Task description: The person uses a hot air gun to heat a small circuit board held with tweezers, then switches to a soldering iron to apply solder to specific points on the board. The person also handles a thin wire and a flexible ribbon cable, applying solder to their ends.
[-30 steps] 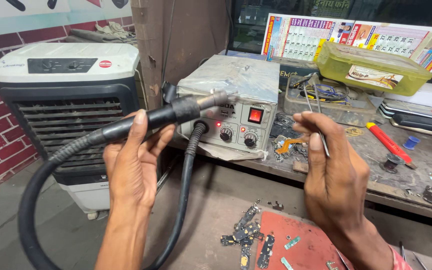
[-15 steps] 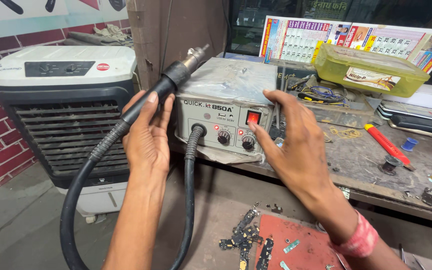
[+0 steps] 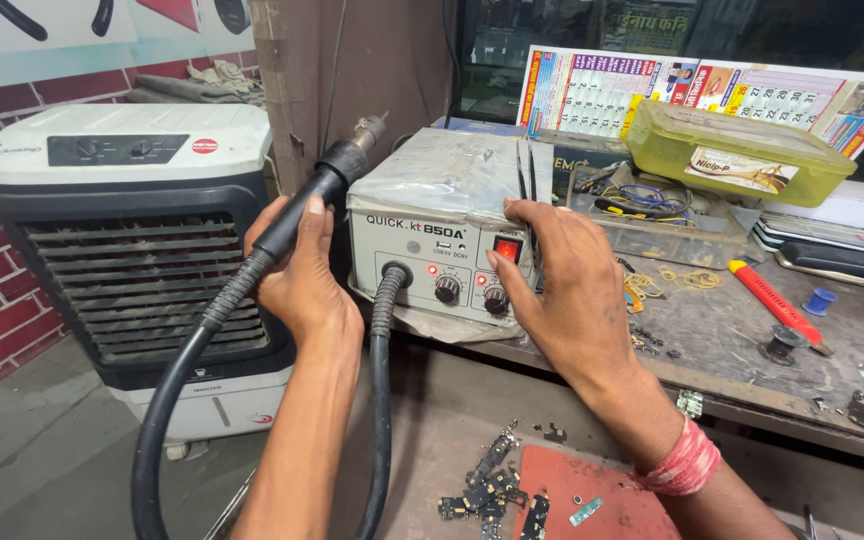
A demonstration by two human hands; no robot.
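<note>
My left hand [image 3: 302,280] is wrapped around the black hot-air handpiece [image 3: 324,185], nozzle pointing up and to the right. Its thick black hose [image 3: 182,370] loops down and back up to the socket on the grey rework station [image 3: 422,215]. My right hand [image 3: 562,290] rests on the station's front right corner. Its thumb is at the right-hand knob [image 3: 495,300], under the lit red switch [image 3: 507,248]. Thin dark tweezers [image 3: 525,165] stick up from between that hand's fingers. The station sits on the bench's left end, draped in plastic film.
A white and black air cooler [image 3: 122,200] stands left of the bench. A yellow-green lidded box [image 3: 732,150], a calendar [image 3: 602,90], a red-handled tool [image 3: 772,300] and small parts crowd the bench. Below lies a red mat [image 3: 592,500] beside several circuit pieces.
My left hand has tipped the handpiece from level to nozzle-up. My right hand, with the tweezers, moved left from the bench clutter onto the station's front by the knob.
</note>
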